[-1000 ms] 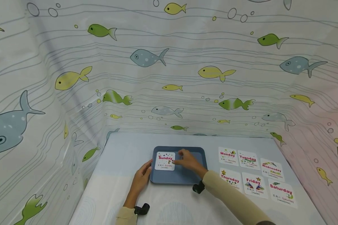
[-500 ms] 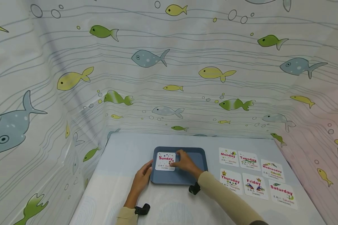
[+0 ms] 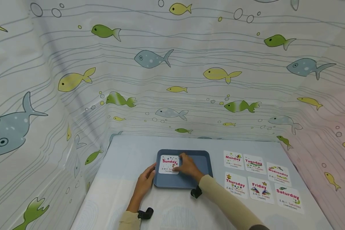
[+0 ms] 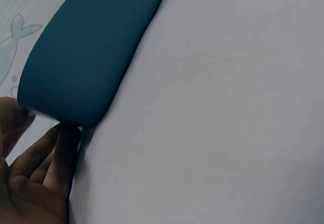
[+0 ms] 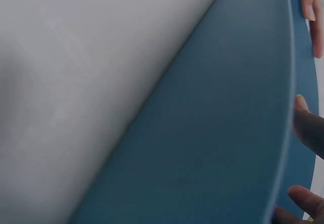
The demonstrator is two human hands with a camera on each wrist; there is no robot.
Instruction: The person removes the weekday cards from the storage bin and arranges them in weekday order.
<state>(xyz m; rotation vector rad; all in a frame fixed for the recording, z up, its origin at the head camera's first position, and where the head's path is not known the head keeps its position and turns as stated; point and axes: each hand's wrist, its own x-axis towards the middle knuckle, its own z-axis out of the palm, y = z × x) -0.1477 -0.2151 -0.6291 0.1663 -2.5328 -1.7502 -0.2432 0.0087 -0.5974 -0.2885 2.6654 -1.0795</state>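
A white "Sunday" card [image 3: 167,163] lies in the left part of a blue-grey tray [image 3: 199,164] on the table. My right hand [image 3: 189,166] holds the card at its right side, thumb over the lower right part and index finger by the upper right corner. My left hand [image 3: 144,182] grips the tray's left edge. In the left wrist view, the fingertips of the left hand [image 4: 38,173] meet the end of the tray [image 4: 81,57]. The right wrist view shows the tray's wall [image 5: 217,107] and part of the right hand [image 5: 311,133]; the card is hidden there.
Right of the tray lie two rows of day cards: Monday [image 3: 233,159], Tuesday [image 3: 254,164], Wednesday [image 3: 278,174], Thursday [image 3: 235,185], Friday [image 3: 260,190] and Saturday [image 3: 288,197]. A fish-patterned sheet [image 3: 195,105] hangs behind and beside the white table [image 3: 132,148].
My right hand has shifted slightly left, its thumb moving lower and further over the Sunday card. The left hand, the tray and the other cards stay in place.
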